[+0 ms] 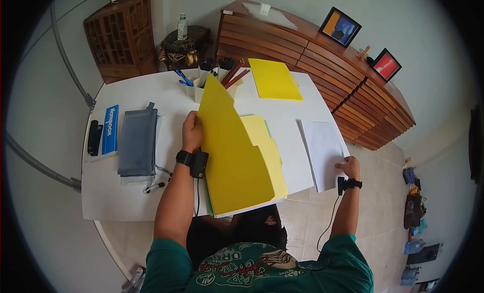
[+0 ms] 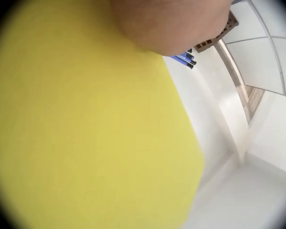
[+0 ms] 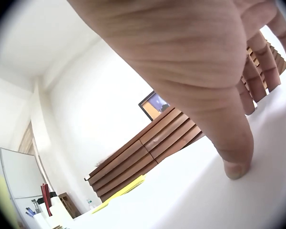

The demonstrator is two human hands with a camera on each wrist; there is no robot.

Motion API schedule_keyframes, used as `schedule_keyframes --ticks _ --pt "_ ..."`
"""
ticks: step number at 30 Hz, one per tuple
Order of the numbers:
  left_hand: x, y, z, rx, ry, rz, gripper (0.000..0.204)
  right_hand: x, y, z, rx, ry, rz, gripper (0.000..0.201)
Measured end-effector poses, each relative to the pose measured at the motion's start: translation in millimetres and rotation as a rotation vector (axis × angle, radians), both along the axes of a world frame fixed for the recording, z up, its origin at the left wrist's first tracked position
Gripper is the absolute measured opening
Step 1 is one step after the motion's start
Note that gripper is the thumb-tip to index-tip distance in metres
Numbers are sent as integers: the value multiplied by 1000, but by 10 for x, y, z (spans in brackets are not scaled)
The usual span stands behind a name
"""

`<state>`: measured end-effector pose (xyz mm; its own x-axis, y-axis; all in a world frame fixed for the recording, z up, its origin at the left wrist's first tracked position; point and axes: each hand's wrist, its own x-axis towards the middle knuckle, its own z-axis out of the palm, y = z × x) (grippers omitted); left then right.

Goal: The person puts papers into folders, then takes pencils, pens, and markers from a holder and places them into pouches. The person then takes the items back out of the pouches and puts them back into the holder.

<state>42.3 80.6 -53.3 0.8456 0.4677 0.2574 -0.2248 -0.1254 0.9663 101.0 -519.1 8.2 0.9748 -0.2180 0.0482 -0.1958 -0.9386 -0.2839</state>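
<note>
My left hand grips the left edge of a raised yellow folder cover, its fingers hidden behind the sheet. In the left wrist view the yellow cover fills most of the picture. Under it lie a paler yellow tabbed folder and a white sheet, with a green edge showing. At the table's right edge, my right hand rests on a stack of white paper. Its thumb touches the paper and its fingers are spread apart, fingertips down on the white surface.
Another yellow folder lies at the back of the white table. A pen holder with pens and red pencils stands behind the raised cover. On the left lie a grey zip pouch, a blue notebook and a black stapler.
</note>
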Motion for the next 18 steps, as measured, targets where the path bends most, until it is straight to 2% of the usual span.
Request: schedule_keyframes --ticks 3,6,9,11,12,14,16,17,18 --pt "19 5 -23 -115 -23 -2 15 -15 0 -36 -59 -91 -5 68" --pt "-9 -5 41 -187 -37 -23 14 -46 101 69 19 -71 -32 72" --pt "-24 -5 55 -260 -56 -45 14 -71 164 135 75 -40 -3 66" --pt "-11 18 32 -300 -68 -48 14 -74 161 126 44 -10 33 53" --pt "0 37 20 -376 -82 -79 8 -60 140 81 41 -11 36 53" --pt "12 57 -20 -456 -99 -101 7 -7 8 -67 -25 -108 87 40" --pt "36 58 -46 -503 -90 -67 9 42 -214 -79 75 -138 187 35" --pt "59 75 -77 -504 -96 -49 9 -84 -108 171 156 -110 202 33" --pt "89 92 -112 -482 -85 -45 10 -202 30 358 336 -175 269 30"
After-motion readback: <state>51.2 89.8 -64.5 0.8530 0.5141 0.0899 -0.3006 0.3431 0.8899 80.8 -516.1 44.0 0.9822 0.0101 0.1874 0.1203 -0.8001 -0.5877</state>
